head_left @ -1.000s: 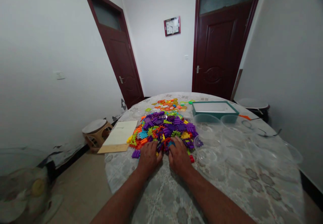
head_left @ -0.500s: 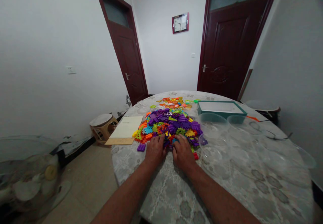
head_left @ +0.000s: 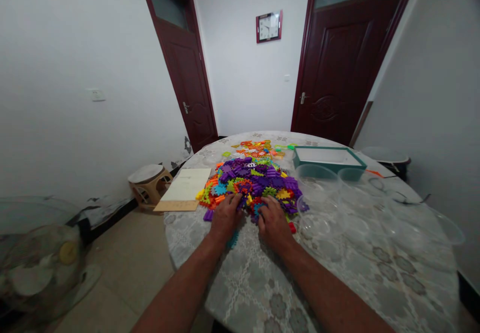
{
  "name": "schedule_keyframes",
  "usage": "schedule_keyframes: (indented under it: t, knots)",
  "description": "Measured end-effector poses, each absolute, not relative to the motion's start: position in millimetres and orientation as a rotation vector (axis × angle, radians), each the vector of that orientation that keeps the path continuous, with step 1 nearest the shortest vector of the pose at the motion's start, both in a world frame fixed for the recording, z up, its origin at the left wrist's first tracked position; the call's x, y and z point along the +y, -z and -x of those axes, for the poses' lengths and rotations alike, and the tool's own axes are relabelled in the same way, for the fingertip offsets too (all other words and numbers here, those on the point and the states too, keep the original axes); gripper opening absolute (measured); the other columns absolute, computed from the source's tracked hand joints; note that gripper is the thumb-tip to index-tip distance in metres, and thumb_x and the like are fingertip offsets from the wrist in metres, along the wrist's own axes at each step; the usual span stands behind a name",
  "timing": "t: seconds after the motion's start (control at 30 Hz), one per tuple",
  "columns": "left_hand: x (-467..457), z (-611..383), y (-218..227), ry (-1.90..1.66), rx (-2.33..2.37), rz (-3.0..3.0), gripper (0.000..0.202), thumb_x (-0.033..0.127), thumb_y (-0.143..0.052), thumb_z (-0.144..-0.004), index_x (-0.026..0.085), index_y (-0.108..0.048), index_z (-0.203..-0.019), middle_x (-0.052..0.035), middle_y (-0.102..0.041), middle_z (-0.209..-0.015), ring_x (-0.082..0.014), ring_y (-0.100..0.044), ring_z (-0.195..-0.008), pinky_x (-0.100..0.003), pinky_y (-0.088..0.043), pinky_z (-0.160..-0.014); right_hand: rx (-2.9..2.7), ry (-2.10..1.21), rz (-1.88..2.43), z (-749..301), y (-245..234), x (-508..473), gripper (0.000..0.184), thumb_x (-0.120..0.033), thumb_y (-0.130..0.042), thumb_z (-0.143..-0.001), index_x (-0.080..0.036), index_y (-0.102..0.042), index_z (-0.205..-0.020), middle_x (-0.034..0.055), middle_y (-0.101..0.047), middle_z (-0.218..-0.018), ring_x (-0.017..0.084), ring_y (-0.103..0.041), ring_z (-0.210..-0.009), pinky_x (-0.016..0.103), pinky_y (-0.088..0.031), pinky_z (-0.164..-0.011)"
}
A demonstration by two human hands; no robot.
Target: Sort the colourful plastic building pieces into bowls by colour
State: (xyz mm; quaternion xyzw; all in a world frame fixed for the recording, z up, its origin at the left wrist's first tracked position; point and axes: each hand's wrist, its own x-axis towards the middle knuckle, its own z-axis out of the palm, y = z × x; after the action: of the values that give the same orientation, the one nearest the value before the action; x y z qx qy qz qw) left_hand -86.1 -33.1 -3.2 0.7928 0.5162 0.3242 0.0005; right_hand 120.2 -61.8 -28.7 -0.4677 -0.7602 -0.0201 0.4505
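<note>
A heap of colourful plastic building pieces (head_left: 275, 184), many toothed like gears and many purple, lies on the table in front of me. At its near edge, my left hand (head_left: 226, 217) rests with its fingers stretched forward onto the pieces, apart from the thumb. My right hand (head_left: 276, 219) is at the heap's near right side, fingers curled and closed about a blue toothed piece (head_left: 257, 208); the grip is partly hidden. Another blue toothed piece (head_left: 233, 240) lies on the cloth beside my left wrist. A red piece (head_left: 292, 227) shows just right of my right hand.
Clear plastic bowls (head_left: 322, 227) cover the table's right side, before a green-rimmed box (head_left: 330, 159). Eyeglasses (head_left: 408, 200) lie far right. Left of the heap are a notebook (head_left: 189, 185) and a wooden ruler-like strip (head_left: 175, 206). Orange pieces (head_left: 255, 149) lie behind the heap.
My left hand has shifted slightly left, and a blue toothed piece now shows beside its wrist. The hands have drawn a little apart. The camera view has tilted slightly.
</note>
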Motion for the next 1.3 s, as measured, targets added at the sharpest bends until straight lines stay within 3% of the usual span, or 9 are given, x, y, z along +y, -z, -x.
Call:
schedule_keyframes:
  t: [0.2,0.37,0.5,0.7,1.0,1.17,1.3]
  knots:
    - [-22.1,90.3,-16.3,-1.36,1.537,-2.016,0.042,0.021,-0.066,-0.089,0.024,-0.068,-0.131,-0.0094,-0.073,-0.128,-0.0267,-0.069,-0.119,-0.046,-0.051,-0.11,-1.881,0.079,1.183,-121.4,28.6,-61.1,0.023,-0.004,-0.055,-0.089,-0.017,-0.07,-0.102,0.0169,-0.062,-0.136,0.033,-0.047,-0.141,0.063,-0.043,-0.12]
    - [-10.9,81.9,-43.7,-1.431,1.465,-1.47,0.037,0.031,-0.08,-0.078,0.02,-0.075,-0.112,-0.0076,-0.08,-0.101,-0.0264,-0.075,-0.097,-0.038,-0.059,-0.092,-1.87,0.107,1.184,-122.5,31.1,-59.0,0.023,-0.004,-0.055,-0.09,-0.017,-0.069,-0.103,0.0164,-0.061,-0.135,0.032,-0.048,-0.14,0.062,-0.044,-0.12]
    - [-6.6,73.7,-50.3,-1.323,1.167,-1.094,0.039,0.041,-0.081,-0.078,0.016,-0.074,-0.107,-0.0062,-0.08,-0.085,-0.0274,-0.078,-0.082,-0.039,-0.065,-0.077,-1.857,0.113,1.161,-122.7,30.1,-58.2,0.024,-0.004,-0.054,-0.091,-0.016,-0.069,-0.104,0.0166,-0.061,-0.136,0.032,-0.049,-0.139,0.061,-0.045,-0.119]
    - [5.5,56.1,-49.4,-1.241,0.729,-0.637,0.05,0.036,-0.081,-0.078,0.011,-0.071,-0.12,-0.0105,-0.082,-0.088,-0.0281,-0.081,-0.077,-0.039,-0.068,-0.07,-1.805,0.106,1.213,-119.6,24.1,-62.7,0.028,-0.007,-0.052,-0.094,-0.02,-0.068,-0.114,0.0158,-0.066,-0.13,0.032,-0.058,-0.128,0.06,-0.052,-0.112]
    - [11.9,45.3,-29.4,-1.21,0.674,-0.565,0.053,0.028,-0.083,-0.076,0.01,-0.069,-0.124,-0.0121,-0.083,-0.093,-0.0304,-0.081,-0.081,-0.042,-0.068,-0.072,-1.75,0.018,1.129,-121.6,17.8,-60.9,0.026,-0.011,-0.049,-0.097,-0.02,-0.068,-0.113,0.0124,-0.069,-0.126,0.027,-0.06,-0.125,0.053,-0.049,-0.115]
    - [4.6,42.8,-24.8,-1.154,0.686,-0.623,0.052,0.026,-0.085,-0.074,0.009,-0.071,-0.121,-0.0104,-0.083,-0.086,-0.0296,-0.081,-0.078,-0.04,-0.068,-0.073,-1.532,-0.155,1.183,-123.6,6.1,-66.0,0.03,-0.024,-0.05,-0.102,-0.02,-0.063,-0.129,0.0116,-0.071,-0.12,0.025,-0.068,-0.111,0.045,-0.056,-0.102]
    - [0.1,42.1,-29.9,-1.114,0.714,-0.714,0.049,0.028,-0.088,-0.073,0.01,-0.074,-0.116,-0.0108,-0.083,-0.085,-0.0304,-0.081,-0.081,-0.04,-0.067,-0.074,-1.289,-0.332,1.216,-129.5,-10.6,-72.1,0.046,-0.037,-0.057,-0.102,-0.022,-0.053,-0.145,0.0101,-0.071,-0.119,0.024,-0.07,-0.103,0.042,-0.059,-0.093]
